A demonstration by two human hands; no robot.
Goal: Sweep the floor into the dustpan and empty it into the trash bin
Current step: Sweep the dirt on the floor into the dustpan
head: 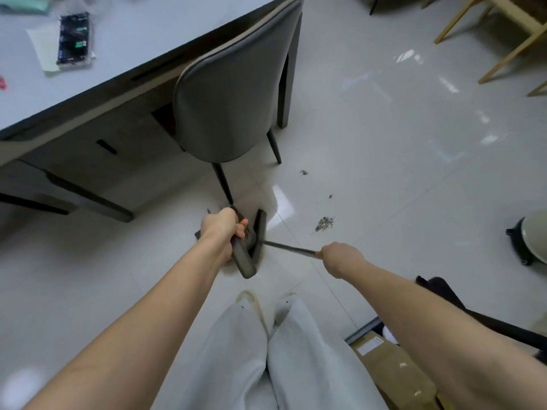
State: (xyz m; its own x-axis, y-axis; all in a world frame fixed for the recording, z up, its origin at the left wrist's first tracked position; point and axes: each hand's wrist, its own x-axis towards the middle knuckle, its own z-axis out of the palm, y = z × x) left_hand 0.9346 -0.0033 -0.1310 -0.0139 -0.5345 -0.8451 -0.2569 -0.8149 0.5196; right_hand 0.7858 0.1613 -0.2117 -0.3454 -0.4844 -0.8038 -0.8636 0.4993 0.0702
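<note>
My left hand (pixel 222 229) grips the thick dark handle of the dustpan (pixel 243 257), whose dark pan sits on the floor just beyond, mostly hidden by the hand. My right hand (pixel 340 257) grips a thin grey broom pole (pixel 288 248). The pole runs left to the dark broom head (pixel 260 232), which stands right beside the pan. A small pile of grey debris (pixel 325 223) lies on the white tiles to the right of the broom head. Two smaller specks (pixel 304 172) lie farther away. The trash bin is not in view.
A grey chair (pixel 233 99) stands just beyond the dustpan, tucked to a grey desk (pixel 133 48). Wooden furniture legs (pixel 503 54) are at the far right. A round dark-and-white object (pixel 529 238) sits at the right edge. A cardboard box (pixel 393 368) lies by my right leg.
</note>
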